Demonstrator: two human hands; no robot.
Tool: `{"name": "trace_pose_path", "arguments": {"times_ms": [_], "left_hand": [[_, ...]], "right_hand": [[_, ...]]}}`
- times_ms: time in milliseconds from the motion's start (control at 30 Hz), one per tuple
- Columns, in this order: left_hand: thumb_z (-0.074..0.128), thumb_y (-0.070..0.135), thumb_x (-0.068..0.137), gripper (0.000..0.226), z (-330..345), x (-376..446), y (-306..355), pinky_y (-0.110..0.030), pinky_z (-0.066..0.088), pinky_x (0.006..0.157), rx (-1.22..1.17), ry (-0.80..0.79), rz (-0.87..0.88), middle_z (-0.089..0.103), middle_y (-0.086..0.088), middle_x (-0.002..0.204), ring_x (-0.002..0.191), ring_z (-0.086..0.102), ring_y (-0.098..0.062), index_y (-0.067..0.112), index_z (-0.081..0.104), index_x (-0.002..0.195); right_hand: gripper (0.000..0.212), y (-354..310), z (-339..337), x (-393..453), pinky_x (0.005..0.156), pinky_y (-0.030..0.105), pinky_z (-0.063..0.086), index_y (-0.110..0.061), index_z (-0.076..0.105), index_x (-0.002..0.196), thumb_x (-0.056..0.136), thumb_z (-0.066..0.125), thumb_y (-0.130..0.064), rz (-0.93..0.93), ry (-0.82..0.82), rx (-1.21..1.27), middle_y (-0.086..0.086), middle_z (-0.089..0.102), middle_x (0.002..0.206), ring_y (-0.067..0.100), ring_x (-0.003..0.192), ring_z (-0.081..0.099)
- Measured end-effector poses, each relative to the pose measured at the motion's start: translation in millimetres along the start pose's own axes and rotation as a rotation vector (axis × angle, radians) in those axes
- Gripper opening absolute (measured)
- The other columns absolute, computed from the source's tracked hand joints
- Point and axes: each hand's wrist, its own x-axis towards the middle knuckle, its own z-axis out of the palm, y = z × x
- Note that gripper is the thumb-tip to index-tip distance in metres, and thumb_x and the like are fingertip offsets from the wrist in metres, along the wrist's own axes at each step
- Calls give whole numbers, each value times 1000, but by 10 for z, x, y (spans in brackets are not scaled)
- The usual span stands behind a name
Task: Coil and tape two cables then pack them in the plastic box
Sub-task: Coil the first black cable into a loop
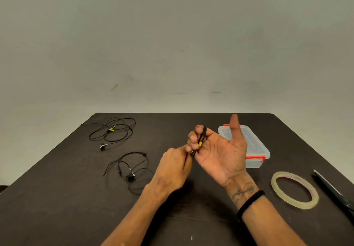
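One black earphone cable (199, 140) is wound round your right hand (218, 150)'s curled fingers (193, 137) above the surface (57, 198), left hand (172, 167) pinching its tail; slackening either hold likely lets loops slip and unwind before taping.

The setting was a bare indoor workspace: a dark tabletop (76, 207) stood against a plain, scuffed wall (172, 44), with nothing marking it as home or workshop.
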Motion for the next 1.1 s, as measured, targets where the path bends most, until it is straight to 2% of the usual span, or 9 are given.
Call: {"name": "trace_pose_path", "arguments": {"times_ms": [100,233,300,400,600,700,800,933,1100], "left_hand": [[37,40,106,36,26,12,-9,-48,53,65,65,-19,33,64,0,68,61,61,-28,26,44,73],[28,54,107,48,7,-7,33,-45,54,66,189,-12,123,53,6,60,58,57,-22,25,44,73],[31,56,107,50,-60,1,70,-38,48,57,252,86,168,44,9,53,53,54,-20,26,40,68],[42,53,106,49,-204,25,105,-29,27,50,308,301,208,33,11,49,45,42,-15,28,35,65],[51,45,105,46,-384,50,81,-23,16,50,304,492,290,27,13,53,46,28,-9,30,30,67],[57,44,104,51,-444,63,39,-26,21,49,261,595,277,30,13,53,45,31,-11,25,36,62],[59,46,102,52,-497,76,9,-29,27,46,216,677,263,32,11,52,45,32,-12,20,42,60],[61,44,100,51,-520,85,-9,-25,28,46,171,713,250,35,11,51,45,32,-10,16,48,59],[62,45,99,54,-524,95,-62,-35,36,42,100,692,183,41,6,47,41,39,-15,13,48,58]], "right_hand": [[94,-33,-26,11,98,47,51,1,66,109,88,42,-87,-98,93,-11,25,67,106,34,96,66],[98,-78,-80,34,118,54,42,3,66,121,91,36,-85,-185,159,-84,31,66,126,42,120,65],[98,-92,-100,41,119,53,40,4,63,125,94,31,-83,-211,193,-202,32,66,128,43,123,63],[97,-26,-95,53,113,51,44,7,62,127,96,28,-78,-201,231,-386,34,67,126,42,119,64],[100,158,-48,77,111,46,47,16,63,123,97,26,-74,-106,215,-671,38,64,126,33,114,65],[103,229,-34,68,104,45,50,9,70,114,95,23,-81,3,162,-746,33,70,112,32,104,66],[102,286,14,56,89,44,43,-4,73,96,88,17,-89,106,133,-863,16,66,88,26,85,58],[109,316,68,30,84,43,38,-1,72,90,87,10,-91,249,29,-921,19,60,82,27,77,54],[110,279,112,7,75,35,43,4,67,88,92,6,-88,404,-108,-759,18,59,78,22,69,54]]}}
